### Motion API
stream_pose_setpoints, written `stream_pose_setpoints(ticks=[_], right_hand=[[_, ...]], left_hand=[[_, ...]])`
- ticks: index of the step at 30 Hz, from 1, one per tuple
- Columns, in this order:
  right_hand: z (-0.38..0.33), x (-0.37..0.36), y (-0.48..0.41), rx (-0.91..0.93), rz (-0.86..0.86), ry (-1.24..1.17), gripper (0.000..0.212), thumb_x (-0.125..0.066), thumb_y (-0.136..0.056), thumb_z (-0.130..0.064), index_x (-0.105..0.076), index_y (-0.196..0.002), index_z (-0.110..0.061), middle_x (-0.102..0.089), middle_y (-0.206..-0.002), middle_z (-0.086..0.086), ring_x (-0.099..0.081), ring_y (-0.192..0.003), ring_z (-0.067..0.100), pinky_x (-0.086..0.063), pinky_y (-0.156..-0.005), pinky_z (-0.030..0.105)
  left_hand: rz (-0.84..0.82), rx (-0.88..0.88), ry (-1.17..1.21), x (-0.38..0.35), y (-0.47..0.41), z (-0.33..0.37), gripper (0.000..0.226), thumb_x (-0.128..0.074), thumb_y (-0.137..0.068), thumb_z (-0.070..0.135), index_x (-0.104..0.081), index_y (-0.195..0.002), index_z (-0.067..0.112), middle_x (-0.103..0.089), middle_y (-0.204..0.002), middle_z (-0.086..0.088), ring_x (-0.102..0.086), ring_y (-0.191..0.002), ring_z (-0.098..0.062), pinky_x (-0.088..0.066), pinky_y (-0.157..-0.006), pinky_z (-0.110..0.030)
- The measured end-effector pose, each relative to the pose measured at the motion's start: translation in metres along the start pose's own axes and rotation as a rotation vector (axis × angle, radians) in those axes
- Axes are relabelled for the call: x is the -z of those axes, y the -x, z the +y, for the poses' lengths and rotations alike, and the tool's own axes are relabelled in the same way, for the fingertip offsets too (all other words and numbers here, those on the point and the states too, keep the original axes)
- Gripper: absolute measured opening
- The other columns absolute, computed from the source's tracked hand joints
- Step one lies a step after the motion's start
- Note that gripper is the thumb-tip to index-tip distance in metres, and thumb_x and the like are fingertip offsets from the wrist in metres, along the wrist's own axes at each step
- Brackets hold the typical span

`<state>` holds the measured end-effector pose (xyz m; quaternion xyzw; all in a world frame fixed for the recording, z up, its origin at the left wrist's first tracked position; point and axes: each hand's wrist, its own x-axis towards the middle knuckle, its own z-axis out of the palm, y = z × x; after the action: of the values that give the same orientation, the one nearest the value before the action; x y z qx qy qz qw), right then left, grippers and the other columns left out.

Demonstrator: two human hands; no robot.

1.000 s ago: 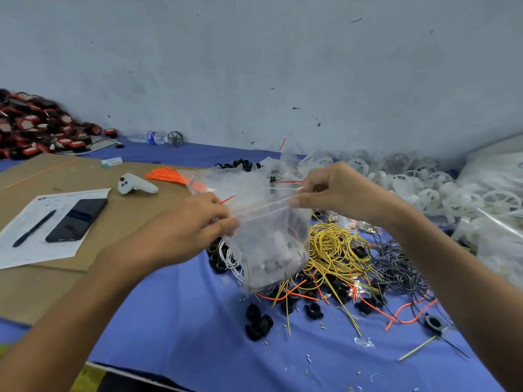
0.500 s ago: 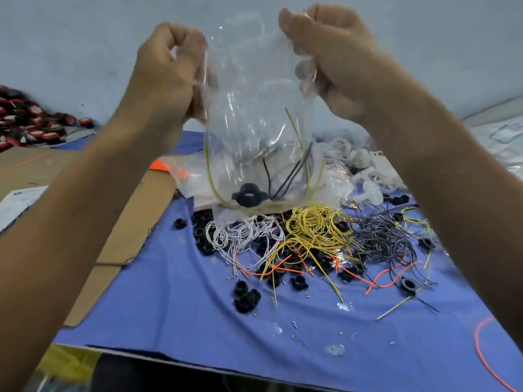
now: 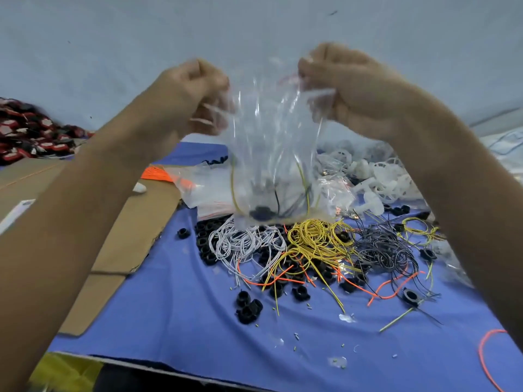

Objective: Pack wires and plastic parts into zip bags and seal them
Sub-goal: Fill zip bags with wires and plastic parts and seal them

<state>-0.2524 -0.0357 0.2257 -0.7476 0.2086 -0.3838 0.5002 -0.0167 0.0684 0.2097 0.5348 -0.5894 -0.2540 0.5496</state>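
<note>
A clear zip bag (image 3: 271, 154) is held up in the air at the middle of the view, above a blue cloth (image 3: 184, 321) strewn with wires. Its left top corner is pinched in the curled fingers of the left hand (image 3: 195, 91). Its right top corner is pinched the same way by the right hand (image 3: 348, 91), beside a thin red zip line. Whether the mouth is already pressed closed cannot be told through the blur. Inside, a black plastic part (image 3: 260, 212) and a few bagged wires (image 3: 233, 190) are gathered at the bottom, which hangs just above the piles.

The step in hand is judged to be settling the contents before sealing. It is best done with the bag kept upright, so that wire ends are kept clear of the zip track. The track should then be pressed from one corner across to the other, with air let out first. A wire caught in the track would likely leave it unsealed.

Below, from left to right, white wires (image 3: 243, 244), yellow wires (image 3: 314, 239) and dark wires (image 3: 382, 247) are heaped on the cloth. White plastic parts (image 3: 376, 176) are piled behind them at the right.

At the far left edge a slip of paper (image 3: 14, 213) is seen on cardboard (image 3: 135, 230); its print is too blurred to be read. No brand or label is made out on the bag.
</note>
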Motion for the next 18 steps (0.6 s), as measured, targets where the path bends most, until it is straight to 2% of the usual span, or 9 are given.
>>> stream_pose_setpoints(ticks=[3, 5, 7, 10, 12, 13, 16, 18], right_hand=[[0.032, 0.016, 0.019, -0.015, -0.132, 0.31, 0.011, -0.065, -0.093, -0.023, -0.062, -0.085, -0.017, -0.07, -0.088, 0.004, -0.052, -0.073, 0.017, -0.045, -0.064, 0.027], [0.051, 0.018, 0.027, -0.034, -0.157, 0.494, 0.013, -0.068, -0.091, -0.024, -0.065, -0.083, -0.013, -0.066, -0.075, -0.001, -0.051, -0.068, 0.011, -0.041, -0.063, 0.027], [0.063, 0.019, 0.032, -0.058, -0.179, 0.601, 0.015, -0.071, -0.088, -0.027, -0.066, -0.079, -0.016, -0.057, -0.063, -0.011, -0.045, -0.057, 0.003, -0.037, -0.057, 0.021], [0.075, 0.024, 0.04, -0.085, -0.143, 0.63, 0.013, -0.075, -0.083, -0.031, -0.07, -0.078, -0.021, -0.064, -0.066, -0.009, -0.052, -0.06, 0.002, -0.043, -0.062, 0.023], [0.079, 0.026, 0.046, -0.096, -0.116, 0.607, 0.011, -0.077, -0.08, -0.035, -0.073, -0.079, -0.025, -0.072, -0.074, -0.005, -0.061, -0.065, 0.007, -0.051, -0.069, 0.032], [0.081, 0.027, 0.048, -0.101, -0.112, 0.622, 0.012, -0.077, -0.078, -0.038, -0.073, -0.08, -0.027, -0.073, -0.076, -0.003, -0.064, -0.067, 0.011, -0.053, -0.07, 0.037], [0.088, 0.027, 0.053, -0.124, -0.12, 0.709, 0.021, -0.077, -0.07, -0.049, -0.073, -0.08, -0.031, -0.074, -0.077, -0.005, -0.066, -0.069, 0.009, -0.057, -0.073, 0.044], [0.092, 0.027, 0.057, -0.132, -0.136, 0.702, 0.033, -0.075, -0.062, -0.06, -0.073, -0.08, -0.032, -0.074, -0.078, -0.006, -0.069, -0.072, 0.011, -0.056, -0.075, 0.045]], left_hand=[[-0.135, -0.014, -0.188, 0.002, 0.012, -0.034, 0.009, -0.068, -0.093, 0.026, -0.066, -0.089, 0.018, -0.074, -0.092, -0.006, -0.064, -0.078, -0.015, -0.054, -0.071, -0.026], [-0.15, -0.014, -0.281, -0.01, 0.019, -0.052, 0.007, -0.071, -0.09, 0.022, -0.07, -0.09, 0.015, -0.072, -0.087, -0.01, -0.061, -0.076, -0.012, -0.051, -0.071, -0.028], [-0.139, -0.031, -0.343, -0.02, 0.023, -0.065, 0.002, -0.073, -0.088, 0.019, -0.073, -0.089, 0.016, -0.072, -0.086, -0.011, -0.061, -0.074, -0.012, -0.05, -0.073, -0.03], [-0.089, -0.064, -0.299, -0.025, 0.027, -0.08, 0.006, -0.075, -0.086, 0.013, -0.075, -0.09, 0.017, -0.075, -0.084, 0.002, -0.065, -0.074, -0.004, -0.053, -0.072, -0.022], [-0.067, -0.088, -0.236, -0.027, 0.03, -0.088, 0.01, -0.074, -0.086, 0.011, -0.075, -0.089, 0.02, -0.074, -0.08, 0.012, -0.061, -0.07, 0.004, -0.048, -0.069, -0.013], [-0.061, -0.099, -0.226, -0.03, 0.031, -0.092, 0.012, -0.074, -0.086, 0.01, -0.075, -0.088, 0.023, -0.074, -0.08, 0.014, -0.061, -0.07, 0.005, -0.047, -0.07, -0.013], [-0.038, -0.116, -0.217, -0.041, 0.038, -0.107, 0.02, -0.074, -0.087, 0.012, -0.073, -0.087, 0.032, -0.075, -0.083, 0.012, -0.063, -0.074, 0.001, -0.049, -0.072, -0.016], [-0.003, -0.106, -0.156, -0.048, 0.044, -0.117, 0.018, -0.074, -0.087, 0.013, -0.072, -0.09, 0.031, -0.075, -0.082, 0.008, -0.063, -0.071, -0.001, -0.048, -0.068, -0.016]])
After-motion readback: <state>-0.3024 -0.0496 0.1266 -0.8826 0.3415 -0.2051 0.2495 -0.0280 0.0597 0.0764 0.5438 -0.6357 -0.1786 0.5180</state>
